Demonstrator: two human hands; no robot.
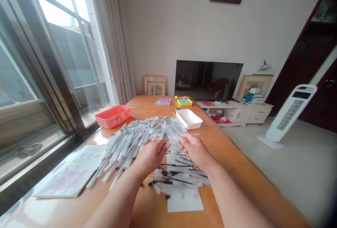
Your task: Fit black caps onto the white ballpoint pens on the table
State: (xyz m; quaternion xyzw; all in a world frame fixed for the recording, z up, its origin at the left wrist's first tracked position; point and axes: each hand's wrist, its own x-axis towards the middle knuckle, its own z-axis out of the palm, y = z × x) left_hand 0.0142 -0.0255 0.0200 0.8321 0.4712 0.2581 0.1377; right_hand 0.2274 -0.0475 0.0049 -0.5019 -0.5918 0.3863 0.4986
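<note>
Head view. Long wooden table (231, 158), orange-brown and glossy, with glare near the window side. Across its middle lies a broad heap of pen barrels (137, 135): thin, straight, pale grey plastic tubes, many fanned out toward the left edge. Nearer the body, a white sheet (185, 203) carries a smaller scatter of refills and caps (176, 179), thin dark rods and short black bits mixed with clear pieces.

Left hand (152, 156) and right hand (193, 149) are held together just above the near edge of the heap, both over the white sheet. Fingers of each are curled inward, tips drawn close and nearly meeting those of the other hand. Something small seems pinched between them, but it is too small to make out, so what the grip holds cannot be told.

Around: a shallow white tray (188, 119), rectangular with rounded corners, just beyond the heap on the right. A pink tray (113, 116) at the left edge. A flat printed paper (73, 172) on the near left. A small book (163, 101) and a yellow box (184, 101) at the far end. Beyond the table, a dark television (207, 80) and a white tower fan (288, 115) on the floor.
</note>
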